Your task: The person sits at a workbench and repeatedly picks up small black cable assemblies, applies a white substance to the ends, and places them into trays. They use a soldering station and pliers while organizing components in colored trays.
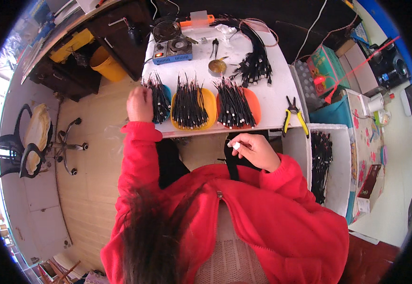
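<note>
My left hand (140, 105) is at the table's left edge, right beside a blue plate (167, 93) heaped with short black cables (158, 105). Its fingers are curled together, and what they hold, if anything, is hidden. In front of the table, over my lap, my right hand (257, 150) pinches a small white piece (236, 146) between thumb and fingers. A yellow plate (211, 105) and an orange plate (254, 106) stand in a row with the blue one. Both carry bundles of black cables with bare thin wire ends pointing away from me and plugs toward me.
Yellow-and-black wire strippers (294, 117) lie at the table's right. Farther back are a small electric hot plate (173, 51), a metal cup (217, 66) and a pile of black cables (255, 64). A white foam box (340, 165) with more cables stands at the right.
</note>
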Action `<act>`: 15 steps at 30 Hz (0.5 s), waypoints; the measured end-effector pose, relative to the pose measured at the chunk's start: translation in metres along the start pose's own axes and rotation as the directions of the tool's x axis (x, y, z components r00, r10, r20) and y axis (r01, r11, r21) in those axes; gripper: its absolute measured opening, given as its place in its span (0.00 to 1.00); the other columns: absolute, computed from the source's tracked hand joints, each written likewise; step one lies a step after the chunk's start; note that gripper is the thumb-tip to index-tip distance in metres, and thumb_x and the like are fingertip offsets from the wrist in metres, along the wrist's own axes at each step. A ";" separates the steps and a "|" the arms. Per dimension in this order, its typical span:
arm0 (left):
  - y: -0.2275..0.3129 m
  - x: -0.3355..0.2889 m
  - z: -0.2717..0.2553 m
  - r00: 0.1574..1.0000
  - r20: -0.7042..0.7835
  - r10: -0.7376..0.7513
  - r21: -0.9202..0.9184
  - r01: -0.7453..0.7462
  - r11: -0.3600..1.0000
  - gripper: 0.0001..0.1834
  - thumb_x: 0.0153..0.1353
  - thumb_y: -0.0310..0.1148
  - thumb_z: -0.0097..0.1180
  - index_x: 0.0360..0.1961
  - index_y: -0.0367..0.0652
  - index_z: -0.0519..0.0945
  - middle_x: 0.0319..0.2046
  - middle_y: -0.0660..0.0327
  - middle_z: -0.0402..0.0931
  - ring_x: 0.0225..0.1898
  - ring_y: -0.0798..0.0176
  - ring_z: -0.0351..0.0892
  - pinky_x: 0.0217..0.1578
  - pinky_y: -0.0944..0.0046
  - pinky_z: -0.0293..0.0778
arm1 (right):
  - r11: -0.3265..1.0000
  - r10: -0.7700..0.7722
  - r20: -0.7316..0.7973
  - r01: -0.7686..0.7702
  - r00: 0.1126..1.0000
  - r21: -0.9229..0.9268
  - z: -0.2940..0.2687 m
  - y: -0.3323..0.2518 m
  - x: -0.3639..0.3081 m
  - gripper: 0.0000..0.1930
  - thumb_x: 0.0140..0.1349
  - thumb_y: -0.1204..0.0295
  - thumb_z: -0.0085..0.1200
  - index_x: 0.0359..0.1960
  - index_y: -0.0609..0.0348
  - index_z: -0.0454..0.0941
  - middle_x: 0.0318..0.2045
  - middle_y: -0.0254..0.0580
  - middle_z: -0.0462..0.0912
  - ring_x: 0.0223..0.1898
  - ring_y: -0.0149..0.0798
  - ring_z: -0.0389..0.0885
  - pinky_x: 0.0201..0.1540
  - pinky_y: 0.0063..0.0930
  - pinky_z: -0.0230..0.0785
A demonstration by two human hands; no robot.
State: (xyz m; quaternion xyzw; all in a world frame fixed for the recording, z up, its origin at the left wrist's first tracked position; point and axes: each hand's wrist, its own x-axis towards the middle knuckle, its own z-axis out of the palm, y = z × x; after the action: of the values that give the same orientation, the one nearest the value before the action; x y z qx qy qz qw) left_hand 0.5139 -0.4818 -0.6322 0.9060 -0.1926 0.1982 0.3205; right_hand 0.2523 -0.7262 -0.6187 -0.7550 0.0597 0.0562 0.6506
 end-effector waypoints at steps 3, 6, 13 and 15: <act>0.027 -0.006 -0.028 0.919 -0.333 0.210 -0.126 -0.264 0.956 0.05 0.62 0.27 0.53 0.33 0.35 0.74 0.27 0.53 0.74 0.30 0.52 0.75 0.31 0.59 0.71 | 0.998 0.027 -0.067 -0.030 0.997 -0.053 0.008 -0.006 -0.001 0.08 0.65 0.74 0.49 0.37 0.68 0.77 0.24 0.38 0.81 0.24 0.26 0.78 0.29 0.21 0.72; 0.056 -0.026 -0.043 0.973 -0.187 -0.132 -0.813 -0.078 0.577 0.06 0.67 0.28 0.47 0.40 0.36 0.72 0.30 0.56 0.74 0.24 0.66 0.73 0.25 0.71 0.68 | 0.992 -0.053 -0.102 0.041 0.993 -0.121 0.012 -0.015 0.024 0.09 0.65 0.72 0.49 0.35 0.67 0.77 0.22 0.37 0.80 0.22 0.26 0.78 0.27 0.22 0.71; 0.075 -0.088 -0.047 0.806 0.546 -0.229 -0.828 0.561 0.003 0.07 0.70 0.31 0.40 0.41 0.42 0.70 0.18 0.64 0.68 0.12 0.76 0.54 0.12 0.76 0.49 | 0.729 -0.224 -0.176 0.045 0.959 -0.683 0.037 -0.014 0.150 0.10 0.53 0.68 0.57 0.25 0.65 0.81 0.22 0.55 0.80 0.25 0.52 0.81 0.32 0.39 0.73; 0.069 -0.093 -0.043 0.814 0.552 -0.180 -0.828 0.560 -0.007 0.07 0.71 0.32 0.41 0.40 0.42 0.71 0.17 0.65 0.67 0.13 0.76 0.54 0.13 0.76 0.49 | 0.655 -0.233 -0.185 0.013 0.955 -0.755 0.043 -0.006 0.168 0.10 0.52 0.68 0.57 0.23 0.64 0.81 0.21 0.55 0.80 0.25 0.52 0.81 0.32 0.39 0.73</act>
State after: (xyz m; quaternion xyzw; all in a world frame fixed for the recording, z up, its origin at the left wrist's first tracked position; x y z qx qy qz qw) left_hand 0.3922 -0.4832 -0.6114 0.4946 -0.0665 -0.2070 0.8415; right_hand 0.4186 -0.6855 -0.6463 -0.9574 0.0664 -0.0707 0.2722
